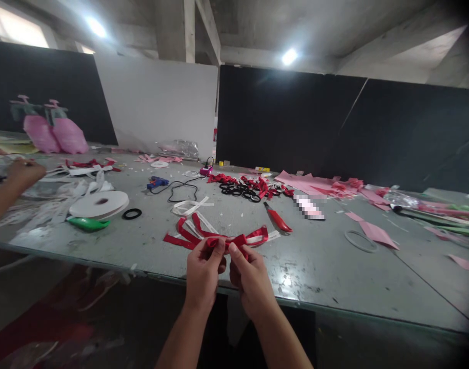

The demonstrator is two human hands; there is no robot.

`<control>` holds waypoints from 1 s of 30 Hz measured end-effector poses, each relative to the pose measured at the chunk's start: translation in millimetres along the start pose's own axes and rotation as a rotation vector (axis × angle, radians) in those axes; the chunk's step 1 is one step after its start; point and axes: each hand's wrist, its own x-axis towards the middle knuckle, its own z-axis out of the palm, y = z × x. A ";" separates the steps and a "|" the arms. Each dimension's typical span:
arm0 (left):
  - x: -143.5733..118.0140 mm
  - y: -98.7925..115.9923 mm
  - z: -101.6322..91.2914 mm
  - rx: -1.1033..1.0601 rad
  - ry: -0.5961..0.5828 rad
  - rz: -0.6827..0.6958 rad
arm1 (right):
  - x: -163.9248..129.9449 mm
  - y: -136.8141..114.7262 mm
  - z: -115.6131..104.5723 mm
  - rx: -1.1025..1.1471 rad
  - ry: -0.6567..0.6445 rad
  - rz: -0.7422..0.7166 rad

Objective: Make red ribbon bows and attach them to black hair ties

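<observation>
My left hand (204, 274) and my right hand (248, 277) meet at the near table edge, both pinching the middle of a red ribbon bow (219, 237). Its red loops and white ribbon strips spread left and right on the grey table (326, 266) just beyond my fingers. A red-handled cutter (278, 219) lies a little past the bow to the right. Further back sits a pile of black rings and red ribbon pieces (249, 188).
A white ribbon roll (99, 203), a green tool (88, 223) and a black ring (131, 213) lie at left. A blue glue gun (157, 182) with black cord sits behind. Pink paper scraps (319, 185) cover the right. Another person's hand (22, 171) works at far left.
</observation>
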 end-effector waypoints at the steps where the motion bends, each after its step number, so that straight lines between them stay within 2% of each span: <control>1: 0.1 -0.5 -0.7 0.013 -0.015 0.005 | 0.7 0.8 1.0 -0.030 0.037 -0.028; 4: 0.1 -1.4 -1.7 0.046 -0.050 0.008 | 2.8 2.5 2.1 -0.091 0.090 -0.124; 7: -0.9 -1.8 -0.6 0.081 -0.063 -0.019 | 4.1 4.3 0.8 -0.055 0.067 -0.175; 13: -5.3 -9.2 5.8 0.021 0.147 -0.005 | 3.9 17.5 -0.8 0.055 0.122 -0.210; 18: -3.5 -16.4 12.9 -0.057 0.227 0.002 | 4.6 24.3 -2.3 0.148 0.136 -0.185; 20: -3.2 -15.4 13.8 -0.017 0.206 0.013 | 5.1 22.7 -5.7 0.119 0.150 -0.213; 22: -4.0 -12.3 12.5 0.040 0.133 0.022 | 5.7 19.3 -9.8 0.056 0.159 -0.268; 25: -5.6 -7.0 7.8 0.096 -0.098 -0.033 | 6.5 13.6 -14.2 -0.061 0.139 -0.364; 27: -5.5 -5.2 4.7 0.129 -0.195 -0.089 | 6.8 11.1 -15.2 -0.098 0.128 -0.403; 30: -3.6 -5.1 1.9 0.150 -0.138 -0.079 | 6.2 9.8 -15.4 -0.148 0.143 -0.395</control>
